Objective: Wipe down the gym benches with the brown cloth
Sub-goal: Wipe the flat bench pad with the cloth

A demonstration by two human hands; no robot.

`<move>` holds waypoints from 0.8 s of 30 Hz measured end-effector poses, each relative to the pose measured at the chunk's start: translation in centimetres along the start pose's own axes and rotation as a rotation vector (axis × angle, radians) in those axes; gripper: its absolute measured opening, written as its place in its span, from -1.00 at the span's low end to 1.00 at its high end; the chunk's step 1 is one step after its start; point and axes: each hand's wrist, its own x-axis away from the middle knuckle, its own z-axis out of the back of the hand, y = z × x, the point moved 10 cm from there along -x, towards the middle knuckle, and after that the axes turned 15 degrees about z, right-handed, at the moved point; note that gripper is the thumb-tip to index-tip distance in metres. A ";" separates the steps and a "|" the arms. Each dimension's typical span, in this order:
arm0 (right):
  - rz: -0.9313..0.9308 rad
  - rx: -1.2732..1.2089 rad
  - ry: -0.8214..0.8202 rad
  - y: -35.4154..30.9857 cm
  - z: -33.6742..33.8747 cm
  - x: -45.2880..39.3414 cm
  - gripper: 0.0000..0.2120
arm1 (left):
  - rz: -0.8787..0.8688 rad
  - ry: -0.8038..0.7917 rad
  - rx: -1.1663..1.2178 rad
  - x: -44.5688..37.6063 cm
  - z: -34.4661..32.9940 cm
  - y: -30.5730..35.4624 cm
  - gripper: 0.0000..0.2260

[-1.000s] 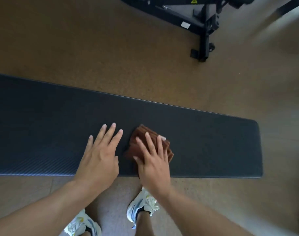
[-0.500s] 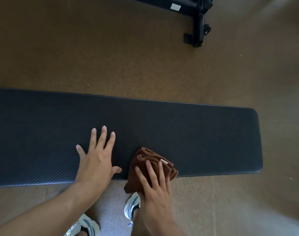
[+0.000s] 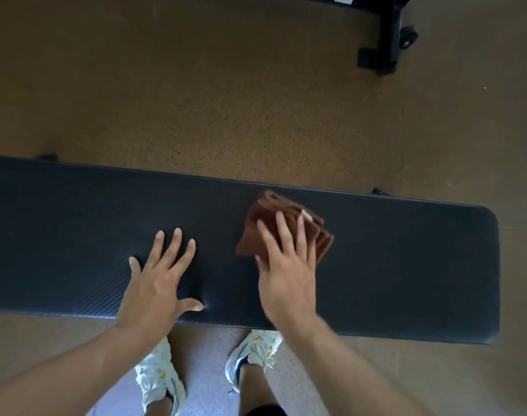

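Observation:
A long black padded gym bench (image 3: 76, 223) runs across the view from the left edge to its rounded right end. A folded brown cloth (image 3: 256, 220) lies on the pad near its far edge, right of the middle. My right hand (image 3: 286, 265) presses flat on the cloth with straight fingers, covering its near part. My left hand (image 3: 157, 280) rests flat on the bare pad to the left, fingers spread, thumb near the front edge.
The black metal frame and foot of another bench (image 3: 388, 34) stand at the top right on the brown speckled floor (image 3: 196, 85). My two white sneakers (image 3: 157, 376) stand just in front of the bench's near edge.
My right hand has pushed the cloth from the bench's near edge, where it overhung, across the pad toward the far edge and to the right. My left hand has stayed planted on the pad.

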 end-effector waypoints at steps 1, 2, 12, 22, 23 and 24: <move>0.027 0.010 -0.022 -0.8 -1.1 3.6 -0.41 | -0.003 0.007 -0.003 0.0 0.0 0.0 0.10; 0.074 0.022 -0.051 -1.5 -1.8 7.0 -0.37 | -0.005 0.011 -0.005 0.0 0.1 0.0 0.10; -0.073 0.131 -0.029 5.9 3.6 -1.2 -0.44 | -0.022 -0.008 0.088 0.2 1.4 0.9 0.06; 0.306 -0.020 -0.088 -16.8 -5.3 -9.8 -0.50 | 0.233 0.148 0.649 7.9 -2.2 -8.6 -0.15; 0.481 0.019 -0.147 -19.7 -7.1 -7.7 -0.51 | 0.251 0.145 0.624 8.6 -3.0 -10.0 -0.16; 0.594 0.048 -0.178 -21.1 -8.3 -5.2 -0.52 | 0.262 0.132 0.591 9.0 -3.7 -11.2 -0.16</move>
